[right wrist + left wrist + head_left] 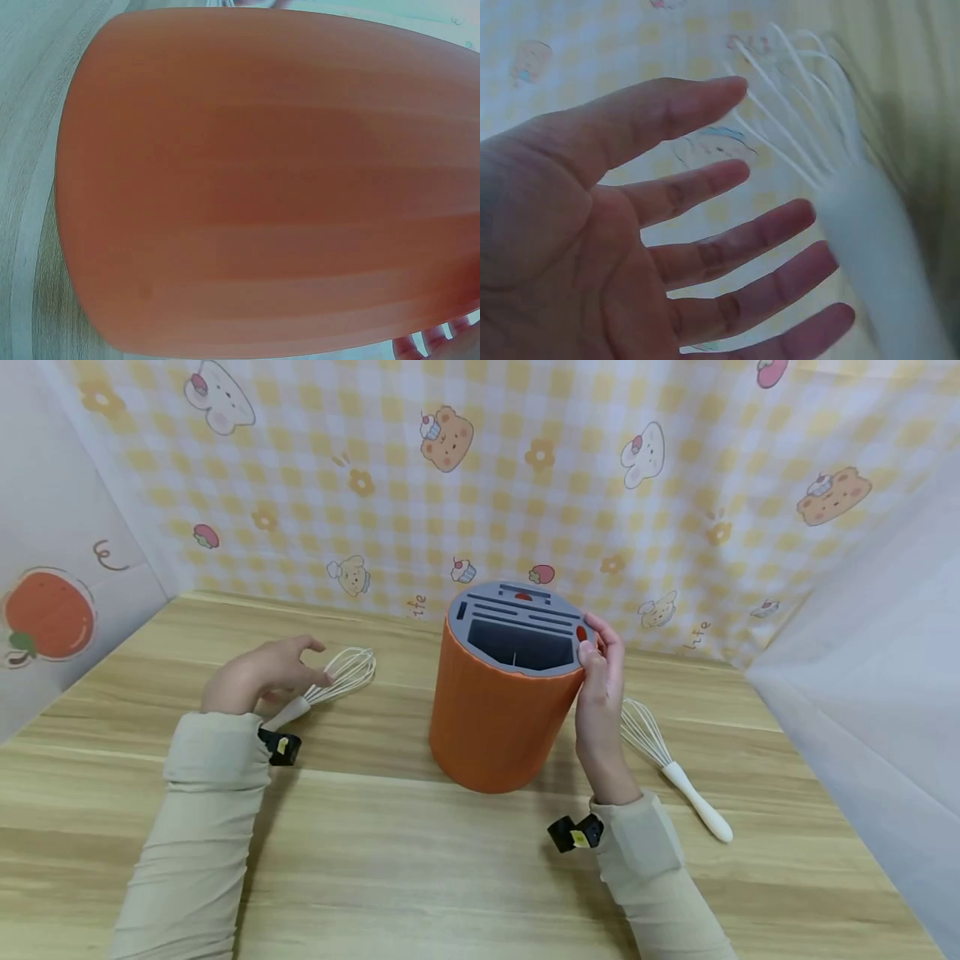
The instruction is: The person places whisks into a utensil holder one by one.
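Note:
An orange knife block (487,727) with a grey slotted top stands upright in the middle of the table. My right hand (602,710) grips the right side of its upper rim, thumb at the top edge and fingers along the side. In the right wrist view the orange wall fills most of the picture, and a few fingertips (435,339) show at the lower right. To the left, my left hand (262,675) hovers by a white-handled whisk (341,681) on the table. The left wrist view has its fingers spread apart close to the whisk handle (877,255), not wrapped round it.
A second white-handled whisk (693,793) lies on the wooden table (420,868) to the right of my right hand. Behind the table hangs a yellow checked curtain (495,502) with cartoon prints. Pale sheets (885,652) close off both sides.

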Demonstrator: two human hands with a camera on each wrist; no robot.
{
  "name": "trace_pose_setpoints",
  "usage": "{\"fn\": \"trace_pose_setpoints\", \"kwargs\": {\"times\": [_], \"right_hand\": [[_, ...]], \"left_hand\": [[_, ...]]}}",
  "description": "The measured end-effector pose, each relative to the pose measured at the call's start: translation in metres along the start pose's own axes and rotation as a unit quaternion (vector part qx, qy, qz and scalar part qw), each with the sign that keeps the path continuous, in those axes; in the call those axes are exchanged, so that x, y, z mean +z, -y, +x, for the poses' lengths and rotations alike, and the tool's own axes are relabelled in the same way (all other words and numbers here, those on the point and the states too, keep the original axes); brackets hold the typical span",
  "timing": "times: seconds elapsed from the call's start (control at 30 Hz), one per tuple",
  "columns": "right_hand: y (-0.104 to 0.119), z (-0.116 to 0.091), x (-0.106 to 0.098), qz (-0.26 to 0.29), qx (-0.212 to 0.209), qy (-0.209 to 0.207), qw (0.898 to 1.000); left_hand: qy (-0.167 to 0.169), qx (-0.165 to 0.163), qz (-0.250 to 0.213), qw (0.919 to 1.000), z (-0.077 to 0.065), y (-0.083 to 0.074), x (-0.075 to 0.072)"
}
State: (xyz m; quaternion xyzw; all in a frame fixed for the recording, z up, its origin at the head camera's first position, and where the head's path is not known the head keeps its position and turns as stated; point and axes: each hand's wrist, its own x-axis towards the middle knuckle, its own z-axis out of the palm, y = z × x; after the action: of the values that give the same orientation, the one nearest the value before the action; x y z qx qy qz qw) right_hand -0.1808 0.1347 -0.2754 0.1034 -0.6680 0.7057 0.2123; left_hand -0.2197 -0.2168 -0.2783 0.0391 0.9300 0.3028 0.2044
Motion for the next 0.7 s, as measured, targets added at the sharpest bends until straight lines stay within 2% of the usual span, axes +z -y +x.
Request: {"fn": "trace_pose_setpoints", "kwargs": {"times": [0.1,0.23,0.47,0.7], "right_hand": [[0.0,0.0,0.0,-0.004,-0.001,0.0,1.0],[0.0,0.0,-0.001,-0.009,-0.001,0.0,1.0],[-0.001,0.0,-0.002,0.001,-0.004,0.011,1.0],[0.0,0.0,-0.002,-0.001,0.0,0.004,1.0]], "left_hand": [[0.034,-0.032,-0.024,0.9986,0.003,0.008,0.001],[0.063,-0.046,-0.039,0.9962,0.006,0.019,0.002],[0.083,-0.057,-0.063,0.993,0.013,0.029,0.005],[0.077,-0.062,-0.066,0.9929,0.015,0.029,0.005]]}}
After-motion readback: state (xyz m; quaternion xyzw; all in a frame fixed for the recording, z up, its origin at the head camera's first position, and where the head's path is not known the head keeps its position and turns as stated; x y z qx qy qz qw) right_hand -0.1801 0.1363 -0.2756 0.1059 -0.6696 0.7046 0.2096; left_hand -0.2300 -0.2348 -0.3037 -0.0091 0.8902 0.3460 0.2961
